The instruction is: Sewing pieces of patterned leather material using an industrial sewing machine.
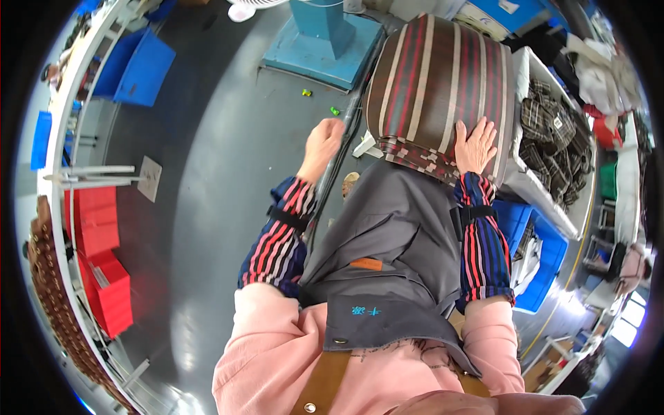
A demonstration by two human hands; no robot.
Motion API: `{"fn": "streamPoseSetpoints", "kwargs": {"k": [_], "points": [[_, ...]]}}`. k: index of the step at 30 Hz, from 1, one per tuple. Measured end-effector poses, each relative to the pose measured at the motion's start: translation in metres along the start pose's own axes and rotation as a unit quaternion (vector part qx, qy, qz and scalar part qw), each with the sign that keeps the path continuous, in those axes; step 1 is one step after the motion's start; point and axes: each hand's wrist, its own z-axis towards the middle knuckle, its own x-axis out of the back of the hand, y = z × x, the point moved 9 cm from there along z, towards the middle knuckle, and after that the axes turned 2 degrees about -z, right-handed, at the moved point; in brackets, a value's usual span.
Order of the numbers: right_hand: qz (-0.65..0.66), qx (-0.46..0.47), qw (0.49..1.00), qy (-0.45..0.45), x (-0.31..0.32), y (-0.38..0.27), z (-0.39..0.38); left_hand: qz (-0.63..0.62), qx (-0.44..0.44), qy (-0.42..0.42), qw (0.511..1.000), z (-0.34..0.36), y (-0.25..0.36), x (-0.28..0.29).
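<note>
My right hand (476,145) lies flat with fingers spread on a broad, rounded surface covered in brown striped material (429,83) with red and pale lines. The near edge of this cover has a checked, folded border. Over the floor to the left of it, my left hand (321,146) is raised with its fingers curled in, clear of the cover. What those fingers hold, if anything, is hidden. To the right of my right hand stands a pale, cloth-lined bin (520,97), with dark plaid garments (553,138) heaped inside.
A blue metal base with a post (318,52) stands ahead on the grey floor, near two small green bits (335,111). Blue tubs (543,277) sit at right. Red bins (111,290) and a blue bin (142,69) line the left rack. Dark cables (351,117) run along the floor.
</note>
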Motion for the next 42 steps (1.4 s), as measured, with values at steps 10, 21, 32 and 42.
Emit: {"fn": "streamPoseSetpoints", "kwargs": {"k": [10,21,32,42], "points": [[-0.017,-0.005,1.0,0.002,0.003,0.0,-0.002,-0.21,0.129,-0.036,0.968,0.065,-0.036,-0.104],[-0.02,-0.002,1.0,0.008,0.005,-0.001,-0.002,0.096,-0.055,0.155,0.982,0.055,0.021,-0.036],[-0.012,-0.004,1.0,0.0,0.004,0.003,-0.002,0.025,-0.166,0.108,0.98,0.054,0.097,-0.008],[-0.004,0.005,1.0,-0.028,-0.001,0.005,0.0,-0.028,-0.208,0.145,0.967,0.011,0.119,-0.005]]}}
